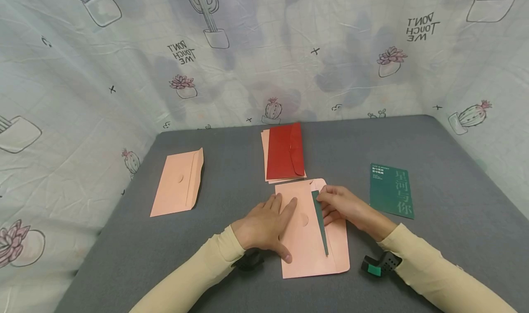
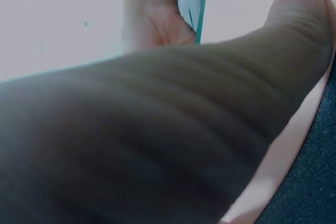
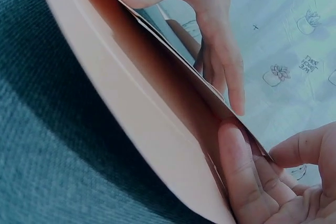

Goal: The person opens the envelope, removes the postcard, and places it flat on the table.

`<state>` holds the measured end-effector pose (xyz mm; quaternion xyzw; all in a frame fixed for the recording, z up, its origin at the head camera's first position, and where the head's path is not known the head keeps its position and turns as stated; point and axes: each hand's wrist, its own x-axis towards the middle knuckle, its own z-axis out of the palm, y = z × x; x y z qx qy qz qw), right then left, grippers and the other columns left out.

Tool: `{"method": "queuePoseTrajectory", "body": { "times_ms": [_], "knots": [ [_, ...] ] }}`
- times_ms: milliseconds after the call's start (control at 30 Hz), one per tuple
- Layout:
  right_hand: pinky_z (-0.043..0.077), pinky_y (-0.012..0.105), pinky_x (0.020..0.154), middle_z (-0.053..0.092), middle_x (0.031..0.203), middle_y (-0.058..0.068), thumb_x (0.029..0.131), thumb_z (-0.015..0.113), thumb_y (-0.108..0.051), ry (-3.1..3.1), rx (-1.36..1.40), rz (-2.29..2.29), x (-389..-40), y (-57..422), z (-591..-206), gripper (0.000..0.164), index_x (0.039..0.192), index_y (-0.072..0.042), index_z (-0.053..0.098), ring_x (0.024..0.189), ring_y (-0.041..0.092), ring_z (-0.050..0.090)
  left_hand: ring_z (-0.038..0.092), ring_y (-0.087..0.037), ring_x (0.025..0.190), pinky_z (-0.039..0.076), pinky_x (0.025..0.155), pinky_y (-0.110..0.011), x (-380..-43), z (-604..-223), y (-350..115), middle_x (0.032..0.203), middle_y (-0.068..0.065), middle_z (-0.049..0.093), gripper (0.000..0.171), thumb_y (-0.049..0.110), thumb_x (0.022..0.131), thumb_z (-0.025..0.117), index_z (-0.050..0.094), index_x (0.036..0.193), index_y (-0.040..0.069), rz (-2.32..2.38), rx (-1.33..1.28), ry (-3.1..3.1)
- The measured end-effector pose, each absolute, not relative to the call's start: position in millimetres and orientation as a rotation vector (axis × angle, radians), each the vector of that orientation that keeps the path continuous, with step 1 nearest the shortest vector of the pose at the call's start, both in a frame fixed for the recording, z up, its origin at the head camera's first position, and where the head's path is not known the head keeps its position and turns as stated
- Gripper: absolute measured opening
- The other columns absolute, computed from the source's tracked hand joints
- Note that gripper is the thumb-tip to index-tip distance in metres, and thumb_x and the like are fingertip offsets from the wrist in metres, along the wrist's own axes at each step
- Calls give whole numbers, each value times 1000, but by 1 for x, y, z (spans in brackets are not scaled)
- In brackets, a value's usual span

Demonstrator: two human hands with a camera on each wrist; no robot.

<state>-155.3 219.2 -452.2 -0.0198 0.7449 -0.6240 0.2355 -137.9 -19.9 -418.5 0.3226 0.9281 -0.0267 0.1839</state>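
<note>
A pink envelope (image 1: 294, 253) lies in front of me with its flap (image 1: 338, 253) folded out to the right. A narrow strip of a dark green card (image 1: 320, 221) shows at its mouth; the envelope hides the rest. My left hand (image 1: 266, 223) rests on the envelope's left part, fingers spread and thumb toward me. At the far end of the mouth, my right hand (image 1: 336, 205) pinches the card's upper corner. The right wrist view shows the right hand's fingers (image 3: 244, 171) below the edge at the mouth, the thumb above. In the left wrist view, the left thumb (image 2: 299, 19) covers much of the scene.
Another green card (image 1: 390, 189) with pale lettering lies to the right. A red envelope (image 1: 285, 152) sits on pink ones (image 1: 265, 156) behind the middle envelope. Farther left is another pink envelope (image 1: 175, 184), its flap edge raised. Printed cloth (image 1: 264, 69) surrounds the grey table (image 1: 231, 175).
</note>
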Motion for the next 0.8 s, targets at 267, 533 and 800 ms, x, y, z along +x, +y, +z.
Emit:
{"method": "queuePoseTrajectory", "body": {
  "times_ms": [267,533,800],
  "knots": [
    [62,33,66,62,82,7,101,52,-19,2052,-51,-1708,-156,222,-454,16,95,-4,51,70,17,67,26,-38,155,34,121,-51,-137,-418,-19,167,-23,22,137,73,60,84,15,163,16,-77,909,2622],
    [62,33,66,65,84,8,101,51,-18,2085,-57,-1696,-156,222,-453,17,98,-1,53,72,17,68,25,-38,155,34,121,-51,-137,-418,-19,167,-23,22,137,74,60,83,15,163,15,-79,910,2621],
    [62,33,68,69,83,8,101,55,-17,2064,-60,-1698,-157,221,-454,50,143,7,41,69,14,68,25,-38,155,34,121,-51,-137,-418,-19,167,-23,22,136,73,61,83,15,163,15,-70,903,2615]
  ]
}}
